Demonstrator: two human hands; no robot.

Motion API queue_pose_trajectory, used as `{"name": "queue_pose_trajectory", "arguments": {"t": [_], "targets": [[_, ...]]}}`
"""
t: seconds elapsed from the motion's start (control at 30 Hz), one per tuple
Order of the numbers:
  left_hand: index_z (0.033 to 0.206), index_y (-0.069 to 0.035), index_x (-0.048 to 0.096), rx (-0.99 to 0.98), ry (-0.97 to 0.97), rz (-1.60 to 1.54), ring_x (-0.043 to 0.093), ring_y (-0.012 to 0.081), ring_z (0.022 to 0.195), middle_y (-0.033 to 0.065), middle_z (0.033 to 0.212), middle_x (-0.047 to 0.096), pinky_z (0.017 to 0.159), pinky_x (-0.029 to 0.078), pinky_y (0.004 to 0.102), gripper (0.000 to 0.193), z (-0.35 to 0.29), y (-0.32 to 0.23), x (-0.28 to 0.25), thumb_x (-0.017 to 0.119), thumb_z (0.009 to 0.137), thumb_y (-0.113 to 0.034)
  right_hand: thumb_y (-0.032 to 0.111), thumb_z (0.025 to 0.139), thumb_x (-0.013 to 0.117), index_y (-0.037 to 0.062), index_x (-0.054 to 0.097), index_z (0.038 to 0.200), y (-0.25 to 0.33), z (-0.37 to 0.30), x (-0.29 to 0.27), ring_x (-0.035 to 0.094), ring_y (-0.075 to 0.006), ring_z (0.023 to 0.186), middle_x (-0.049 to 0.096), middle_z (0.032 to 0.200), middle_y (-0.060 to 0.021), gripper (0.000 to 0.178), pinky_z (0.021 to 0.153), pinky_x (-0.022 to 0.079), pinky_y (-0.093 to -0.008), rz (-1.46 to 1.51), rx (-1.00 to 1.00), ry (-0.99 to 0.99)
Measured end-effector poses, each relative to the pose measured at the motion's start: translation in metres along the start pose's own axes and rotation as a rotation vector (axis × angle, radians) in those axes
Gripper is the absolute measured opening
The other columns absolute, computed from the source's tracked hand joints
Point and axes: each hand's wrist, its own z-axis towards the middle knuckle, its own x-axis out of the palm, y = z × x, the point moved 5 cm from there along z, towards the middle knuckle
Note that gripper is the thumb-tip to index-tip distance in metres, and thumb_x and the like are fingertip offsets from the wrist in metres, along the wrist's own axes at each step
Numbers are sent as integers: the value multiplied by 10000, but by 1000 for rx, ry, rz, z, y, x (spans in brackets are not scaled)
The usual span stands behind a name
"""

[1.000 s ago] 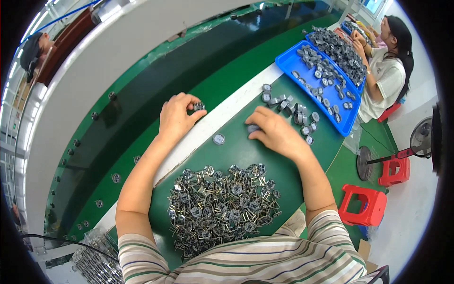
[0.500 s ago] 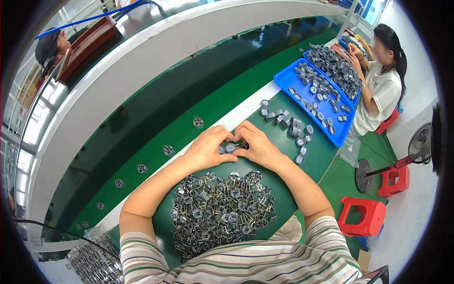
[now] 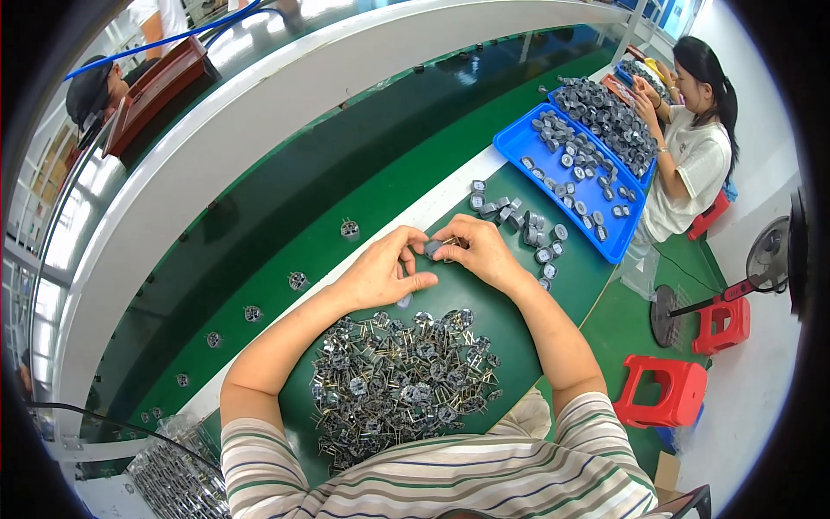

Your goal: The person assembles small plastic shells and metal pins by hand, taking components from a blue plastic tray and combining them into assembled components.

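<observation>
The right hand (image 3: 480,249) is pinching a small gray cap (image 3: 432,248) between thumb and fingers, and thin metal prongs (image 3: 450,243) are showing at its fingertips, just beside the cap. The left hand (image 3: 380,270) is facing it from the left, its fingertips meeting the cap's near side while its thumb is standing apart below; whether those fingers are gripping anything, I cannot tell. A second gray cap (image 3: 404,301) is lying on the green table (image 3: 510,339), just below the left palm and partly hidden by it.

Nearer the body than both hands, a big pile of pronged parts (image 3: 402,376) is covering the table between the forearms. Beyond the right hand, to its right, loose gray caps (image 3: 533,235) are sitting in a loose cluster, and farther out a blue tray (image 3: 514,145) is holding more of them. Beyond the left hand, past a white strip (image 3: 450,192), a few spaced-out pronged parts (image 3: 297,281) are resting on a green belt (image 3: 285,233). Well to the right of the right hand, past the tray, a co-worker (image 3: 700,164) is sitting with both hands raised.
</observation>
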Motion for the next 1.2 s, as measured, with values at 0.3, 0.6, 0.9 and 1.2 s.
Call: {"name": "queue_pose_trajectory", "arguments": {"t": [0.3,0.6,0.9,1.2], "targets": [[1069,-48,741,252,-208,173,588,122,728,54,891,652,652,500,289,192,6,11,-2,826,900,-88,85,906,785,5,765,1081,-7,-5,13,733,-185,853,756,977,-117,193,765,576,-357,339,201,23],[1055,-20,719,104,-236,130,597,129,696,78,866,659,623,490,316,176,2,19,-8,796,908,-77,61,937,746,-14,757,1062,-18,3,16,719,-142,808,763,925,-101,146,712,569,-312,232,152,39],[1025,-34,707,212,-272,105,486,44,698,-43,793,588,611,398,230,139,10,30,-3,791,916,-52,171,893,757,-1,765,967,-3,-2,15,784,-234,820,782,858,-163,188,746,611,-370,15,0,74],[1010,-31,667,126,-244,153,448,11,696,-84,795,537,611,351,192,70,10,39,-6,730,980,-31,131,839,755,-15,780,925,-1,-12,5,718,-203,671,764,769,-115,171,638,566,-353,125,-18,505]]}}
